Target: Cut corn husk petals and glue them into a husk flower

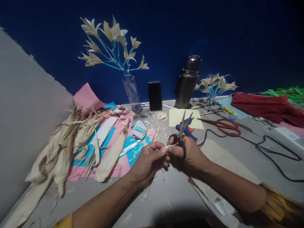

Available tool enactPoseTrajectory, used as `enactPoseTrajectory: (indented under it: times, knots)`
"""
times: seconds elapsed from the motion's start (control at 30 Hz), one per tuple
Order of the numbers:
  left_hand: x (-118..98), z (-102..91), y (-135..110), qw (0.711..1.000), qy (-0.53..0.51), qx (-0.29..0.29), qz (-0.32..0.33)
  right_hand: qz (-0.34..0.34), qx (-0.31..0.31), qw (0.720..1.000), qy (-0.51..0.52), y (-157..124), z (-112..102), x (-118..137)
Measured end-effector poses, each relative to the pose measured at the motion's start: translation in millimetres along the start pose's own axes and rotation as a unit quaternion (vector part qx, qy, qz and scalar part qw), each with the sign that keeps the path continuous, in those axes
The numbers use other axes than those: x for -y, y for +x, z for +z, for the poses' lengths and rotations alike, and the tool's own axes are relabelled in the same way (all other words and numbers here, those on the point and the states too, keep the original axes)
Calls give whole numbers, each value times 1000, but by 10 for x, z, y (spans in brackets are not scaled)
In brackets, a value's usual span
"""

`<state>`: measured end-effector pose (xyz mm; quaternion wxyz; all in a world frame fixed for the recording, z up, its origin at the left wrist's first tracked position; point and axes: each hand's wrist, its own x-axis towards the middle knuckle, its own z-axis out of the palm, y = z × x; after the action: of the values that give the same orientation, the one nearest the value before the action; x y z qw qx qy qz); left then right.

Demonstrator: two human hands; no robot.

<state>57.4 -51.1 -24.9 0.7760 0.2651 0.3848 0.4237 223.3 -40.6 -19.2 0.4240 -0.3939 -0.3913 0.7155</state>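
Observation:
Between my two hands is a small pale strip of corn husk (169,147). My left hand (152,155) pinches its left end between thumb and fingertips. My right hand (190,152) has its fingers through the black handles of a pair of scissors (182,131), whose blades point away from me and stand apart. The thumb and finger of that hand also touch the strip's right end. Just beyond the scissors lies a blue glue gun (190,132), partly hidden by the blades, on a pale yellow sheet (174,117).
Dried corn husks (114,153) lie on pink and blue paper at left. Behind stand husk flowers in a clear bottle (131,93), a phone (155,96) and a steel flask (188,84). Red-handled scissors (229,127), a black cable (273,153) and a red cloth (266,106) are at right.

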Motion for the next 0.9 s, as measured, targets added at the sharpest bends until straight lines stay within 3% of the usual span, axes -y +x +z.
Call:
enactPoseTrajectory:
  times: [0.33, 0.47, 0.57, 0.7, 0.9]
  knots:
    - [-23, -7, 7, 996, -46, 71, -10, 24, 84, 992, 93, 57, -126, 77]
    - [-78, -8, -8, 995, -81, 54, -5, -11, 50, 991, 123, 80, -169, 154]
    - [-80, -16, -10, 997, -68, 35, 0, -51, 17, 996, 70, 64, -137, 176]
    - [-34, -2, -5, 999, -34, 23, -2, -40, -1, 999, -5, 24, -81, 136]
    - [-39, 19, -11, 997, -65, 50, 3, -8, 46, 997, 66, 45, -129, 148]
